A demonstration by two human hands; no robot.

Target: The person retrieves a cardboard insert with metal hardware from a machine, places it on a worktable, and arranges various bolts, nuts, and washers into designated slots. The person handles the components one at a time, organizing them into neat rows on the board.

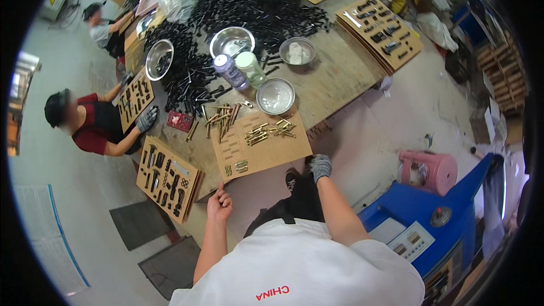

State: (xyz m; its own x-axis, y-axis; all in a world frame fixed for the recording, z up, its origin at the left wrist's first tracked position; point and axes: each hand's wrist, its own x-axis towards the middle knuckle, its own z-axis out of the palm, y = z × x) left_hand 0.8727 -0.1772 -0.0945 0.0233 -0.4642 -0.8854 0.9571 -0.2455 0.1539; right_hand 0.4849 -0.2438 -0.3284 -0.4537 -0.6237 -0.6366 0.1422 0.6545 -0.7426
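Observation:
A cardboard sheet [266, 156] with printed outlines lies at the table's near edge. A pile of gold-coloured bolts [269, 133] rests on it, with small metal parts [241, 166] near its front left corner. My bare left hand [220, 204] is just below that corner, index finger stretched toward it and the other fingers loosely curled; nothing shows in it. In a grey glove, my right hand [321, 166] is beside the sheet's front right corner. Its fingers are bent and partly hidden, against something dark. More long gold bolts [222, 119] lie past the sheet's left side.
Black bolts [255, 20] heap over the table's far part. Metal bowls [276, 96] and two bottles [249, 69] stand behind the sheet. Boards of black hardware [165, 180] are stacked at left and far right [378, 31]. Co-workers [93, 122] work at left; a blue machine [419, 215] stands right.

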